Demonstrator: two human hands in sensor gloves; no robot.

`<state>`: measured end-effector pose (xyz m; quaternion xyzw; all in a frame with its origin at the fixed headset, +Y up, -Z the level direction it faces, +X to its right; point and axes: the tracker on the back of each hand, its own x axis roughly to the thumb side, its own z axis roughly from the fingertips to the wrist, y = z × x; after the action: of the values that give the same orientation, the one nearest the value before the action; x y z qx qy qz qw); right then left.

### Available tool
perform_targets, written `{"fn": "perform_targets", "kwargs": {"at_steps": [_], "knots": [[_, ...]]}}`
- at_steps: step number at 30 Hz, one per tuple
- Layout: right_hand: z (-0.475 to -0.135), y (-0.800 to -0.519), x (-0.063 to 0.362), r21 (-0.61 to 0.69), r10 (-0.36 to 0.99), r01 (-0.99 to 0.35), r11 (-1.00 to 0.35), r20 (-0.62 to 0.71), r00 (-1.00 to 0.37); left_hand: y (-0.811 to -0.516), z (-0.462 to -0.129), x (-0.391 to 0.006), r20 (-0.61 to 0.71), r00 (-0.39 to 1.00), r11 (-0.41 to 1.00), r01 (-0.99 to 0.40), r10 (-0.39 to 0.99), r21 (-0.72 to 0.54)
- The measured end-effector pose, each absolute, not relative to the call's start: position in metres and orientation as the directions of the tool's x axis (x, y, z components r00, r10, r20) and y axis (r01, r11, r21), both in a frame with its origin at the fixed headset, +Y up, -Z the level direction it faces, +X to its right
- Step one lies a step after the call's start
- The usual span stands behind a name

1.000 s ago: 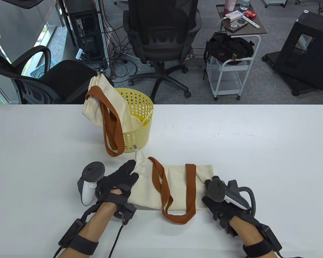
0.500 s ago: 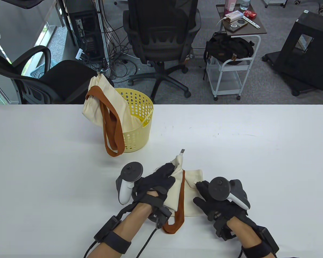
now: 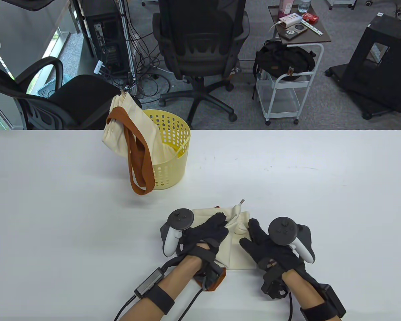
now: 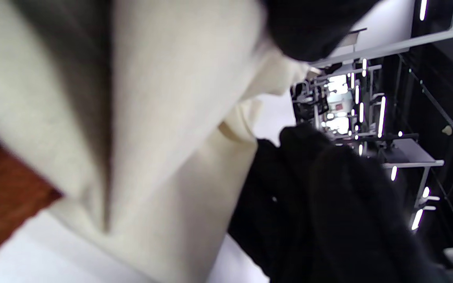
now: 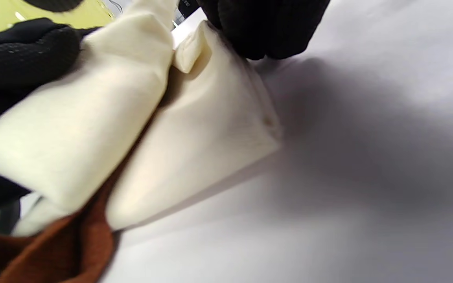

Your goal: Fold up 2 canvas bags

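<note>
A cream canvas bag [image 3: 235, 250] lies folded near the table's front edge, and a bit of its brown strap [image 3: 217, 285] shows under my left wrist. My left hand [image 3: 220, 224] pinches the bag's left flap [image 5: 73, 118], fingers above and thumb below, and holds it over the bag's middle. My right hand [image 3: 254, 234] rests with straight fingers [image 5: 266, 31] on the bag's right part. A small tag [image 3: 241, 202] sticks up between the hands. The second cream bag [image 3: 123, 130] hangs over the rim of a yellow basket [image 3: 173, 157], its brown straps [image 3: 140, 174] dangling outside.
The white table [image 3: 320, 200] spreads wide to the right and left of the hands. Beyond its far edge stand two office chairs [image 3: 200, 50], a small white cart [image 3: 287, 90] with a black backpack, and a black stand [image 3: 381, 63].
My left hand has carried the bag's left flap to the right, over the middle. The bag is now much narrower and its straps are mostly covered. My right hand has shifted slightly left and flattened.
</note>
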<state>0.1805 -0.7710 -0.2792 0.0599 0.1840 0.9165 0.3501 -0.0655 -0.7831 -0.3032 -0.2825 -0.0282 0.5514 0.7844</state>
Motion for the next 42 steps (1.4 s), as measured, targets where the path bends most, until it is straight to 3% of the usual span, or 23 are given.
{"fn": "perform_targets", "kwargs": {"at_steps": [9, 17, 20, 23, 25, 27, 30, 33, 39, 42], "knots": [[-0.274, -0.765, 0.171, 0.360, 0.638, -0.583, -0.728, 0.043, -0.769, -0.783, -0.302, -0.064, -0.273, 0.377, 0.211, -0.849, 0.885, -0.485], [-0.271, -0.768, 0.157, 0.275, 0.305, -0.259, -0.926, 0.142, -0.942, -0.766, -0.300, -0.064, -0.211, 0.316, 0.162, -0.830, 0.925, -0.534], [-0.270, -0.769, 0.154, 0.262, 0.272, -0.226, -0.938, 0.153, -0.950, -0.742, -0.298, -0.070, -0.079, 0.390, 0.288, -0.789, 0.918, -0.543], [-0.269, -0.771, 0.152, 0.258, 0.246, -0.200, -0.945, 0.157, -0.957, -0.724, -0.293, -0.079, 0.119, 0.583, 0.556, -0.663, 0.803, -0.502], [-0.268, -0.771, 0.150, 0.254, 0.227, -0.181, -0.950, 0.162, -0.960, -0.724, -0.289, -0.086, 0.255, 0.762, 0.769, -0.449, 0.595, -0.454], [-0.268, -0.772, 0.149, 0.255, 0.222, -0.176, -0.951, 0.164, -0.961, -0.735, -0.287, -0.090, 0.323, 0.834, 0.842, -0.270, 0.447, -0.468], [-0.267, -0.773, 0.148, 0.250, 0.206, -0.160, -0.955, 0.169, -0.964, -0.759, -0.285, -0.094, 0.366, 0.857, 0.834, -0.124, 0.364, -0.538], [-0.267, -0.774, 0.146, 0.249, 0.189, -0.143, -0.958, 0.172, -0.967, -0.779, -0.285, -0.095, 0.364, 0.856, 0.797, -0.088, 0.367, -0.597], [-0.265, -0.767, 0.140, 0.251, 0.134, -0.086, -0.964, 0.181, -0.974, -0.784, -0.282, -0.088, 0.389, 0.888, 0.825, 0.021, 0.244, -0.565], [-0.262, -0.752, 0.129, 0.138, 0.091, -0.062, -0.989, 0.211, -0.973, -0.786, -0.283, -0.087, 0.387, 0.891, 0.815, 0.035, 0.237, -0.579]]}}
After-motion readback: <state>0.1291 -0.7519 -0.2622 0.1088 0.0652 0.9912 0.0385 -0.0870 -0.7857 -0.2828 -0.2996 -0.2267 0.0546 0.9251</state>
